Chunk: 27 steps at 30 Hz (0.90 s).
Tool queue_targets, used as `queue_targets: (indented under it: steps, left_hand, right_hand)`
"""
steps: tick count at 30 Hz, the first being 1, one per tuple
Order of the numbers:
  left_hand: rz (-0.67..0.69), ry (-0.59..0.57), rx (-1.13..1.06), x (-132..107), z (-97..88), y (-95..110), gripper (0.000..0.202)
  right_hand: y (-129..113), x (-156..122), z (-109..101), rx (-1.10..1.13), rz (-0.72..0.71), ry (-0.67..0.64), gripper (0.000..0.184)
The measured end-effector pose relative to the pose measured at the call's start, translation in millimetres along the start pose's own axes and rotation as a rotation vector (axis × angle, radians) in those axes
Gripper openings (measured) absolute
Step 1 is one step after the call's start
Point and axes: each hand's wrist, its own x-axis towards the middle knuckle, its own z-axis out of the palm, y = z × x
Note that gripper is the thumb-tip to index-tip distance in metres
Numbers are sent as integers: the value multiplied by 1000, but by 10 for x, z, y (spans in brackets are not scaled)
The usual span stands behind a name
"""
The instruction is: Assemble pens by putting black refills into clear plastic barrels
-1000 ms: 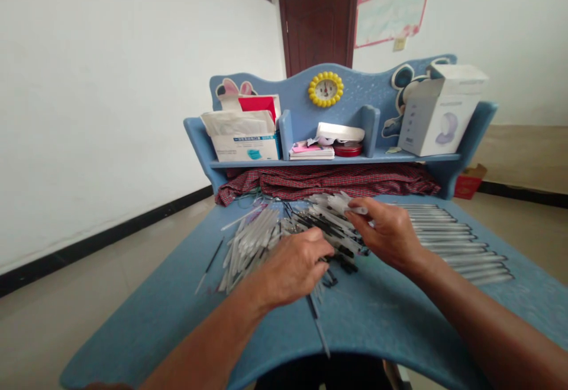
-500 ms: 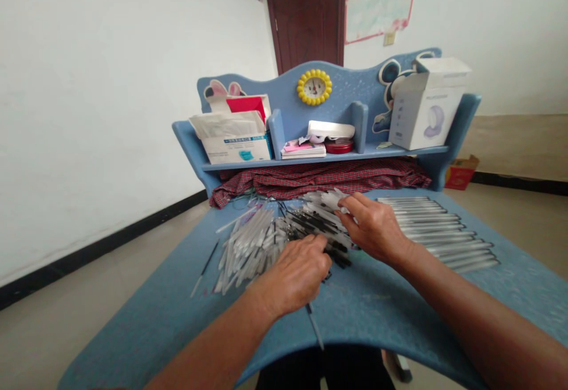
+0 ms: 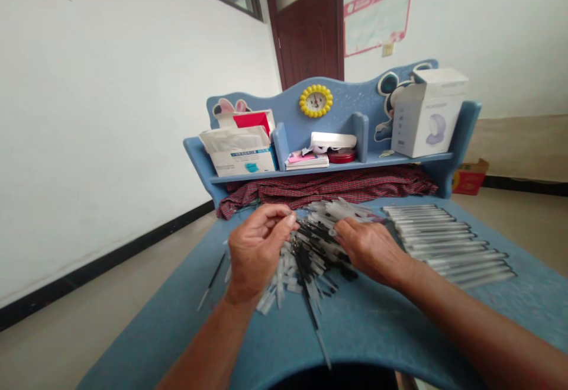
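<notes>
My left hand (image 3: 255,251) is raised over the left side of a pile of pen parts, thumb and fingertips pinched together. What sits in that pinch is too small to make out. My right hand (image 3: 370,251) is closed at the pile's right side, with the pale round end of a pen barrel (image 3: 332,232) showing at its fingertips. Between the hands lie black pen caps (image 3: 310,239), and clear barrels (image 3: 281,274) spread below my left hand. More translucent pieces (image 3: 341,208) are heaped behind. A thin refill (image 3: 323,348) points toward the table's front edge.
Capped pens (image 3: 448,242) lie in a row at the right of the blue table (image 3: 146,342). Another refill (image 3: 212,280) lies at the left. Checked cloth (image 3: 328,187) is bunched under a shelf holding a mask box (image 3: 242,156) and a white carton (image 3: 426,115).
My left hand has lifted from the front of the pile and moved up and left, now pinching. My right hand has shifted slightly down. The view has tilted up a little.
</notes>
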Motion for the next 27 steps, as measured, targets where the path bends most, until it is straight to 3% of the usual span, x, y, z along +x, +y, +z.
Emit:
queue_targets:
  steps: [4,8,14,27]
  left_hand:
    - [-85,102,-277,41,7,98,7]
    - [-97,150,-362,86,-33,170,7]
    - [-98,145,-388,103,-73,160,8]
    - [-128,93,-298,23,34,154,8]
  right_hand:
    - [-59,-12,-4,1,-65,22,12]
    - [-57,-18,11,-10,-71,26,11]
    - [-20,-24,44,-29,-24,6,10]
    - [-59,4,-86,-21,15,-102,15]
